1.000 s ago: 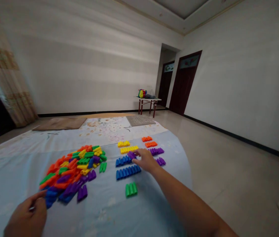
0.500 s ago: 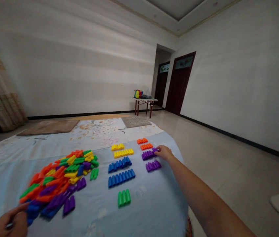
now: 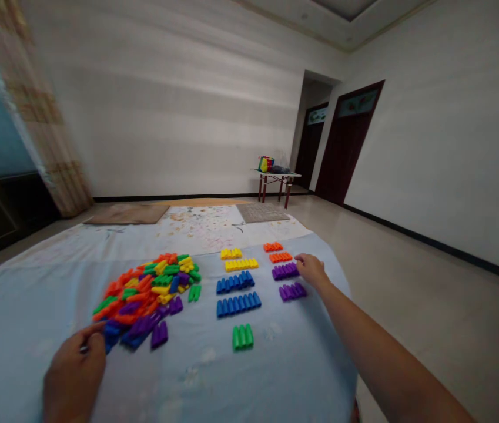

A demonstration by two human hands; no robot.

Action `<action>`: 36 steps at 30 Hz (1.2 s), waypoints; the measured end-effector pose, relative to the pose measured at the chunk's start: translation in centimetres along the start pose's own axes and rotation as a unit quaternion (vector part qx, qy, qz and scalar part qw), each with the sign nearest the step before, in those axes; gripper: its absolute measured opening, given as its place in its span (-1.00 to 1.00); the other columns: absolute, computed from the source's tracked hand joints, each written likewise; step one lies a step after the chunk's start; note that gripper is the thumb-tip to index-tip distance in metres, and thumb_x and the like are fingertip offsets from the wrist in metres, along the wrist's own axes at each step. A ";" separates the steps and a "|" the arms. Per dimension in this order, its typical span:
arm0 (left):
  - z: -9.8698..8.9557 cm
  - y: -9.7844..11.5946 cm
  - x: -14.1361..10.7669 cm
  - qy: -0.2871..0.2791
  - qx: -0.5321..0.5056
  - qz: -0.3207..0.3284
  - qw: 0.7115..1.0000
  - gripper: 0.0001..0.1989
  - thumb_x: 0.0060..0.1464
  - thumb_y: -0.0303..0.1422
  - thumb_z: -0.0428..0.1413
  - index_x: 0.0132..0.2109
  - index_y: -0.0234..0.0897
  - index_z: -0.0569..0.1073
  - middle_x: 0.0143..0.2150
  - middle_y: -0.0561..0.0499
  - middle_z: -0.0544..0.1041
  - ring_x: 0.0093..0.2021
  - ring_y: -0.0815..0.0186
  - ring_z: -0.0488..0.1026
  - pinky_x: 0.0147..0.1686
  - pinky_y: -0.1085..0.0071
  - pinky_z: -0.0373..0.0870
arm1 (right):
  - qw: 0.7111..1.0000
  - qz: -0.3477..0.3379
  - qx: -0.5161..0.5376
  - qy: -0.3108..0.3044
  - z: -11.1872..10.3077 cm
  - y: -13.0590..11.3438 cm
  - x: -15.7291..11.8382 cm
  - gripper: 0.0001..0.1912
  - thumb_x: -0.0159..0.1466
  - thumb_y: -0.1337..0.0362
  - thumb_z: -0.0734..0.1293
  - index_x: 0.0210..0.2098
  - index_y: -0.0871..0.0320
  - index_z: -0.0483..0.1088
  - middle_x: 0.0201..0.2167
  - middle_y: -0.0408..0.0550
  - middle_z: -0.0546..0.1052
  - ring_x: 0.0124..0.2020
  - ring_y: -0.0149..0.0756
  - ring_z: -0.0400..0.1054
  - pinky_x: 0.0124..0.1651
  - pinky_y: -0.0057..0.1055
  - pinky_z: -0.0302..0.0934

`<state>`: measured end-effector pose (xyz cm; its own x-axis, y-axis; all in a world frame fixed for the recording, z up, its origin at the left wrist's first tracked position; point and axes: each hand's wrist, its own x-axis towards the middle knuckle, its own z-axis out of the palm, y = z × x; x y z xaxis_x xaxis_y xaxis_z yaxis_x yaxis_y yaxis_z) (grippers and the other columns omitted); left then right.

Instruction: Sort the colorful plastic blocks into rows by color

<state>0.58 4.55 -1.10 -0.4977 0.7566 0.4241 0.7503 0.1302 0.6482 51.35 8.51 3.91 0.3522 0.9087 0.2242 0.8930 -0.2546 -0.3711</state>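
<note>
A mixed heap of coloured tubes (image 3: 143, 291) lies on the left of the cloth. At its near left edge my left hand (image 3: 77, 364) is closed, its fingertips against blue tubes (image 3: 111, 333). My right hand (image 3: 311, 269) touches the right end of the upper purple row (image 3: 285, 271) with bent fingers; whether it grips a piece is too small to tell. Below lies another purple row (image 3: 292, 291), above are orange rows (image 3: 280, 257). Yellow rows (image 3: 241, 265) and blue rows (image 3: 238, 304) run down the middle, with three green tubes (image 3: 243, 337) nearest me.
A blue cloth (image 3: 302, 364) covers the rounded near surface. Brown mat (image 3: 128, 214) and grey mat (image 3: 263, 212) lie at its far side. Beyond stands a small table (image 3: 278, 173) with a colourful bag (image 3: 266, 164). A curtain (image 3: 57, 135) hangs at the left.
The view has swung left, so everything sits further right. My right hand has shifted slightly off the purple row's end. My left hand remains at the blue tubes and shows more fully.
</note>
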 end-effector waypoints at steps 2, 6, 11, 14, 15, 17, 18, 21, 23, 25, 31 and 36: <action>-0.6 1.1 -0.3 -0.013 0.001 0.003 1.000 -0.74 0.00 -0.27 -0.11 -0.25 -0.20 0.43 -0.27 0.00 0.49 -0.37 0.28 0.39 -0.30 0.33 0.34 | 0.999 -0.036 0.012 0.005 0.1 -1.9 -0.7 -0.69 0.20 0.33 0.15 -0.14 0.10 0.44 -0.10 -0.02 0.50 -0.04 -0.22 0.30 -0.03 -0.29 0.06; -1.1 1.9 -0.7 -0.010 -0.014 0.005 1.000 -0.69 0.01 -0.27 -0.13 -0.23 -0.26 0.44 -0.25 -0.06 0.50 -0.33 0.27 0.40 -0.22 0.34 0.33 | 0.980 -0.179 0.084 0.009 1.0 -7.3 -3.4 -0.74 0.21 0.33 0.17 -0.19 0.15 0.44 -0.19 -0.01 0.51 -0.12 -0.26 0.32 -0.05 -0.32 0.08; -1.0 1.6 -1.0 -0.004 -0.038 -0.002 0.999 -0.68 0.01 -0.26 -0.13 -0.22 -0.29 0.44 -0.22 -0.09 0.50 -0.29 0.25 0.42 -0.20 0.33 0.33 | 0.920 -0.345 0.175 -0.059 3.1 -15.0 -8.6 -0.78 0.19 0.34 0.24 -0.19 0.15 0.44 -0.21 -0.01 0.51 -0.11 -0.24 0.30 -0.02 -0.28 0.09; -1.0 1.4 -1.0 -0.008 -0.050 -0.002 0.999 -0.68 0.01 -0.27 -0.13 -0.22 -0.28 0.44 -0.22 -0.09 0.51 -0.28 0.25 0.43 -0.19 0.33 0.34 | 0.885 -0.407 0.194 -0.117 4.6 -19.0 -11.3 -0.74 0.18 0.32 0.27 -0.13 0.14 0.42 -0.17 -0.02 0.50 -0.08 -0.24 0.28 0.00 -0.28 0.09; -0.9 1.4 -1.0 -0.010 -0.053 -0.001 0.999 -0.69 0.01 -0.27 -0.13 -0.22 -0.28 0.44 -0.22 -0.09 0.51 -0.28 0.26 0.43 -0.19 0.34 0.34 | 0.877 -0.418 0.194 -0.132 5.1 -20.3 -12.0 -0.73 0.18 0.31 0.27 -0.11 0.14 0.41 -0.15 -0.02 0.49 -0.07 -0.24 0.28 0.00 -0.27 0.09; -0.9 1.3 -1.0 -0.012 -0.057 -0.003 0.998 -0.69 0.01 -0.27 -0.13 -0.21 -0.27 0.44 -0.22 -0.08 0.51 -0.27 0.26 0.43 -0.20 0.34 0.34 | 0.869 -0.432 0.190 -0.151 6.0 -22.7 -13.2 -0.71 0.18 0.30 0.26 -0.09 0.12 0.39 -0.11 -0.02 0.48 -0.04 -0.24 0.27 0.02 -0.27 0.08; -0.9 1.3 -1.0 -0.012 -0.059 -0.004 0.998 -0.69 0.01 -0.27 -0.13 -0.21 -0.27 0.44 -0.21 -0.08 0.51 -0.27 0.25 0.43 -0.20 0.34 0.34 | 0.865 -0.439 0.186 -0.157 6.4 -23.8 -13.6 -0.69 0.18 0.29 0.26 -0.07 0.12 0.38 -0.10 -0.02 0.48 -0.03 -0.24 0.26 0.04 -0.26 0.07; -0.8 1.2 -1.0 -0.012 -0.070 0.000 0.997 -0.68 0.01 -0.28 -0.12 -0.20 -0.28 0.44 -0.22 -0.08 0.51 -0.26 0.25 0.44 -0.21 0.35 0.35 | 0.855 -0.461 0.166 -0.171 7.4 -26.6 -14.5 -0.61 0.18 0.24 0.26 0.01 0.09 0.32 0.01 -0.02 0.41 0.04 -0.19 0.21 0.08 -0.21 0.04; -0.8 1.1 -0.9 -0.010 -0.073 0.006 0.997 -0.68 0.01 -0.29 -0.13 -0.20 -0.29 0.44 -0.23 -0.09 0.51 -0.25 0.25 0.44 -0.20 0.35 0.36 | 0.852 -0.469 0.144 -0.183 7.9 -27.8 -14.7 -0.52 0.18 0.16 0.27 0.09 0.08 0.24 0.11 0.01 0.33 0.10 -0.13 0.15 0.10 -0.13 0.02; -0.7 1.0 -0.9 -0.003 -0.067 0.013 0.998 -0.68 0.01 -0.29 -0.13 -0.20 -0.30 0.44 -0.23 -0.10 0.51 -0.23 0.23 0.44 -0.18 0.34 0.36 | 0.852 -0.470 0.118 -0.199 8.2 -28.3 -14.8 -0.46 0.17 0.11 0.27 0.13 0.06 0.19 0.15 0.02 0.27 0.13 -0.08 0.12 0.09 -0.07 0.01; -0.5 0.7 -0.8 0.016 -0.045 0.040 0.998 -0.59 0.01 -0.29 -0.16 -0.12 -0.38 0.45 -0.14 -0.19 0.50 -0.11 0.17 0.41 -0.06 0.26 0.33 | 0.835 -0.499 0.098 -0.213 7.7 -26.5 -14.5 -0.57 0.15 0.23 0.29 0.02 0.08 0.28 0.04 0.00 0.37 0.04 -0.16 0.21 0.07 -0.20 0.05; -0.5 1.0 -1.1 -0.030 -0.046 0.050 0.997 -0.57 0.02 -0.27 -0.16 -0.10 -0.36 0.47 -0.10 -0.18 0.51 -0.07 0.16 0.42 -0.01 0.25 0.31 | 0.811 -0.518 0.087 -0.258 5.4 -24.1 -14.1 -0.61 0.09 0.32 0.30 -0.06 0.08 0.35 -0.07 -0.05 0.45 -0.05 -0.20 0.28 -0.03 -0.28 0.10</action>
<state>1.70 3.58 -0.59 -0.3935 0.7998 0.4532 0.7505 -0.0053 0.6608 23.30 3.62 4.79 -0.7658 0.6343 0.1060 0.5665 0.7434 -0.3556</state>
